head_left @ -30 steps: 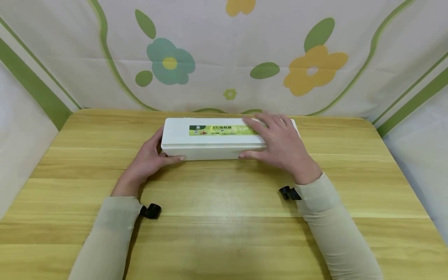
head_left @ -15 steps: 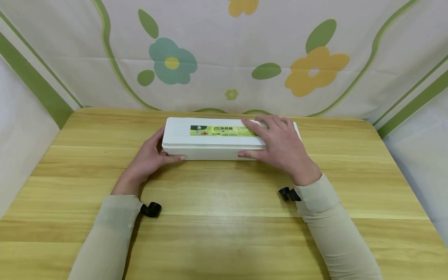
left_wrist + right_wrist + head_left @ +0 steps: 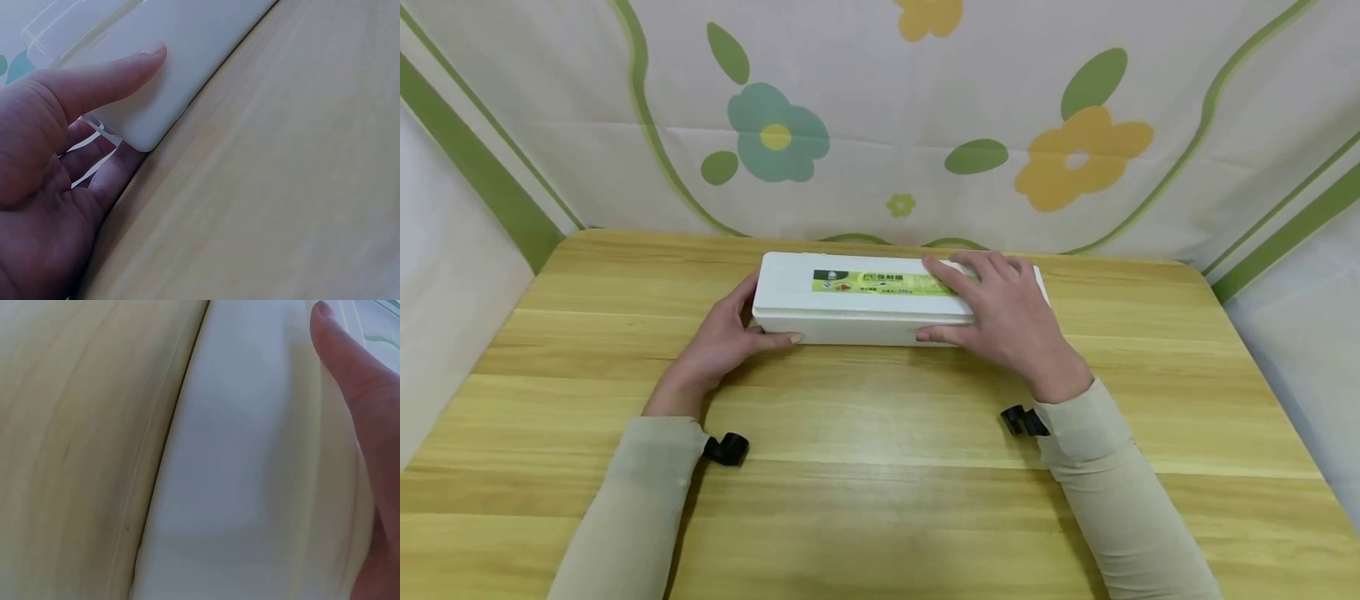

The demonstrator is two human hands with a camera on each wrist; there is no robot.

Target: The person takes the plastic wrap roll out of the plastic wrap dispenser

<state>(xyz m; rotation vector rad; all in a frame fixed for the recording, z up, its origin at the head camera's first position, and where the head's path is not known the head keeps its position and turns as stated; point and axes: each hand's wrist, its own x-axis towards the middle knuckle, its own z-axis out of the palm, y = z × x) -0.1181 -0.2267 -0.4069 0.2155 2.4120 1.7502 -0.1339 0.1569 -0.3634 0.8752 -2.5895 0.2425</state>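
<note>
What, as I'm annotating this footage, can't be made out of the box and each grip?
Head view: right end of the label, covered by the right grip.
Head view: the label's finest print, too small.
Head view: inside of the PE cling film box, hidden by its lid.
Left wrist view: most fingertips of the left grip, behind the box.
Right wrist view: much of the right grip, cut off by the right edge.

The white box (image 3: 850, 327) at the frame's centre looks like smooth, faintly glossy plastic. Below, the table (image 3: 872, 508) has a satiny wood-grain surface. The backdrop (image 3: 880, 100) above is matt, creased cloth.
</note>
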